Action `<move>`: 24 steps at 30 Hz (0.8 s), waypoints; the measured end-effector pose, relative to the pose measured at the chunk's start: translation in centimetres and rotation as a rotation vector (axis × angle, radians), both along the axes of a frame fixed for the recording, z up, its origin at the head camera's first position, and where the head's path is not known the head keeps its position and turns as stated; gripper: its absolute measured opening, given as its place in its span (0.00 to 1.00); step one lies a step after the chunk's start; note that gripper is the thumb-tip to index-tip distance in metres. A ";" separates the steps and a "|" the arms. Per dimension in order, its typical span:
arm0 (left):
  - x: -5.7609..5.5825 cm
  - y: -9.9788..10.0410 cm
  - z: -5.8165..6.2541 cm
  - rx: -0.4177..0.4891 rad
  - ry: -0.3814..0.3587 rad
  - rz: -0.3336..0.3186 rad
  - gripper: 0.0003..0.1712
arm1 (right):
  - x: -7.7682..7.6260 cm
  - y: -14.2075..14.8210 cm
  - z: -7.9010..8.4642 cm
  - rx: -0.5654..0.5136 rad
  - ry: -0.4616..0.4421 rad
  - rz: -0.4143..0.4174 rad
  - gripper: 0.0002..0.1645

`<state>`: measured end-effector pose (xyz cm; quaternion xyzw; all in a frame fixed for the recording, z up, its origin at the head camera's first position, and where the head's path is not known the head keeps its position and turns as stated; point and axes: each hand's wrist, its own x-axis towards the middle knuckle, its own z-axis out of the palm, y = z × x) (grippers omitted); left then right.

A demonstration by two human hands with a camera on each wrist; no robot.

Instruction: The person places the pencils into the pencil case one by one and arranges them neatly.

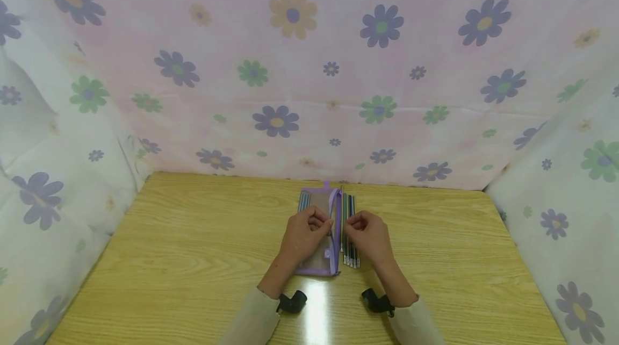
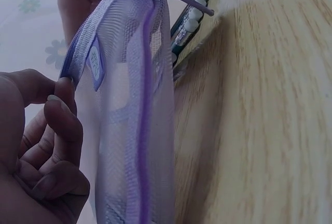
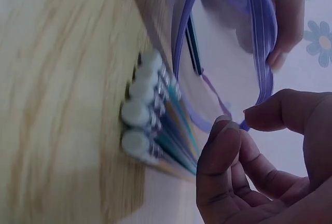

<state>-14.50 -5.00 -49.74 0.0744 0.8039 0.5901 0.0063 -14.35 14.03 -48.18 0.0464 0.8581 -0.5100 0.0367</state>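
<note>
The left hand [image 1: 303, 235] pinches the zip edge of the pouch [image 1: 316, 260], which lies beneath it, and if that pinch slips the soft mouth could sag closed. The right hand [image 1: 371, 235] has thumb and fingers bunched by the mouth, though I cannot tell whether they grip the rim; a low sweep there could scatter the loose pencils [image 1: 351, 256] lying just beside the pouch.
</note>
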 end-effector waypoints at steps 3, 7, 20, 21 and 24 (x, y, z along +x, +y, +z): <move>0.0 0.0 0.0 0.000 0.002 -0.002 0.05 | -0.1 0.4 0.1 0.074 0.037 -0.011 0.05; 0.0 0.0 0.0 -0.001 -0.002 0.002 0.05 | -0.3 0.8 0.2 0.130 0.039 -0.023 0.04; 0.1 -0.1 0.1 -0.004 0.006 -0.002 0.05 | -0.5 1.7 -0.2 0.286 0.071 -0.036 0.08; 0.1 -0.1 0.1 -0.003 0.006 -0.004 0.05 | -0.5 1.7 -0.3 0.292 0.070 -0.033 0.07; 0.1 -0.1 0.0 0.002 0.004 -0.007 0.05 | -0.5 1.9 -0.5 0.303 0.068 -0.020 0.07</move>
